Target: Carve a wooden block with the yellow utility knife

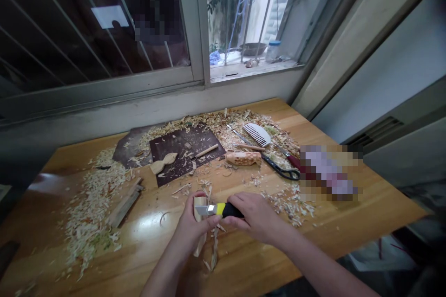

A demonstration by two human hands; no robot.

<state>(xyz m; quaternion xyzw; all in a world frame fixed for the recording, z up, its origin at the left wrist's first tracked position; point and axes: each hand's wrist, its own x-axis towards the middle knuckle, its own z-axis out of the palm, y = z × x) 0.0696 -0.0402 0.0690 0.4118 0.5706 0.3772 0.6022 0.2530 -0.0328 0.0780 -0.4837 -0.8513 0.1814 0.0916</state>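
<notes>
My left hand (191, 222) is closed around a pale strip of wood (200, 243), which stands out below the palm. In my right hand (252, 216) is a carving knife (232, 210) with a black and yellow handle. Its short, wide blade (201, 209) points left and lies against the upper part of the wood. My left thumb rests by the yellow collar of the knife. Long curled shavings (215, 246) lie just right of the wood strip.
Shavings (94, 209) are strewn over the wooden table (149, 246). Beyond my hands are a dark sheet (174, 148) with a carved wooden piece (163, 163), a carved block (243, 158), a white comb (257, 134) and a black-handled saw (280, 168). Wood offcuts (125, 204) lie left.
</notes>
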